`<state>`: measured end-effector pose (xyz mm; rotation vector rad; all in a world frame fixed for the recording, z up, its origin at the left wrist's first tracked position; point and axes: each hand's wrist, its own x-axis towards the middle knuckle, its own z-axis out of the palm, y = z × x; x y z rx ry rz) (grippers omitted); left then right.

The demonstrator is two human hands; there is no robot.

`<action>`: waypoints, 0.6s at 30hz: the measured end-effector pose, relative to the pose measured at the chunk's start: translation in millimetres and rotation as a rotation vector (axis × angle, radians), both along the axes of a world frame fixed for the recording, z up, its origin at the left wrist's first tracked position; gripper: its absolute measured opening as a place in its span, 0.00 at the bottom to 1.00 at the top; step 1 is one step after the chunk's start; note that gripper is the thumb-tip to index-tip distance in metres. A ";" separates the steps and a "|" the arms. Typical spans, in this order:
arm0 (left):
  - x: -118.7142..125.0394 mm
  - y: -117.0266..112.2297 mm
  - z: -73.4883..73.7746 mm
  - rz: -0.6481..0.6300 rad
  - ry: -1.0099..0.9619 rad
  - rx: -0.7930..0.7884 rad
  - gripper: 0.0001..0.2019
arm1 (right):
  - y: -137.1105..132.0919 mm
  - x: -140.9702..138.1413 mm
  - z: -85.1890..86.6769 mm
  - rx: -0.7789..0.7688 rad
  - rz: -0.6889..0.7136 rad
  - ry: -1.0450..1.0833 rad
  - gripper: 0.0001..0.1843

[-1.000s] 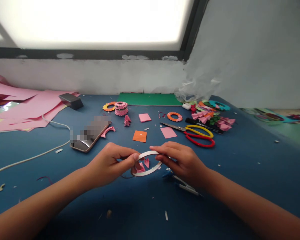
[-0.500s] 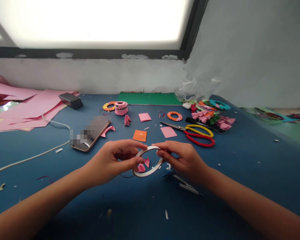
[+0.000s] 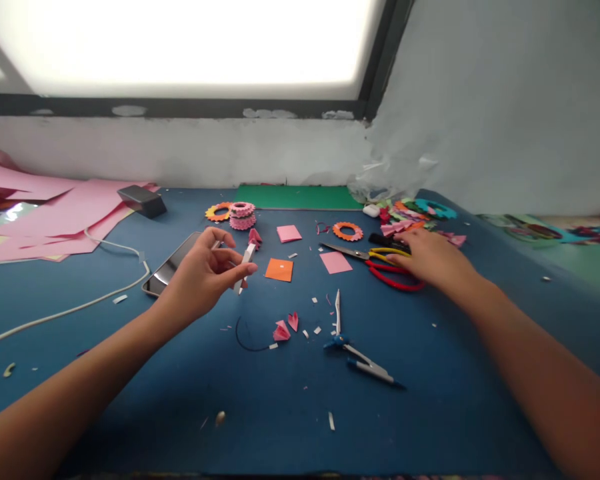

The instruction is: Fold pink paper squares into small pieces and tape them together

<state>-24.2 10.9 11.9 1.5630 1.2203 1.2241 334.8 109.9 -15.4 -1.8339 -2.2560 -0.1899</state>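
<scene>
My left hand [image 3: 205, 273] is raised over the blue table [image 3: 480, 373], thumb and fingers pinched on the white tape ring [image 3: 244, 263], which shows edge-on. My right hand [image 3: 430, 259] lies stretched out at the right, fingers spread on the red and yellow handles of the scissors [image 3: 380, 261]. Below the hands, two small folded pink paper pieces [image 3: 286, 328] rest on the table beside a drawing compass [image 3: 353, 350].
A phone [image 3: 167, 270] and a white cable [image 3: 95, 300] lie left. Pink paper sheets [image 3: 55, 220] and a dark box [image 3: 141, 200] are far left. Orange and pink paper squares, paper rings [image 3: 347, 231], a green sheet [image 3: 295, 198] and paper flowers sit farther back.
Both hands held the tape ring before. My right hand let go and reached right onto the scissors. My left hand lifted the ring up and to the left.
</scene>
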 end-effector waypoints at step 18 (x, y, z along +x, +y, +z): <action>-7.4 8.9 -1.5 0.028 0.058 -0.080 0.20 | 13.0 25.9 -4.7 -0.210 0.093 0.020 0.18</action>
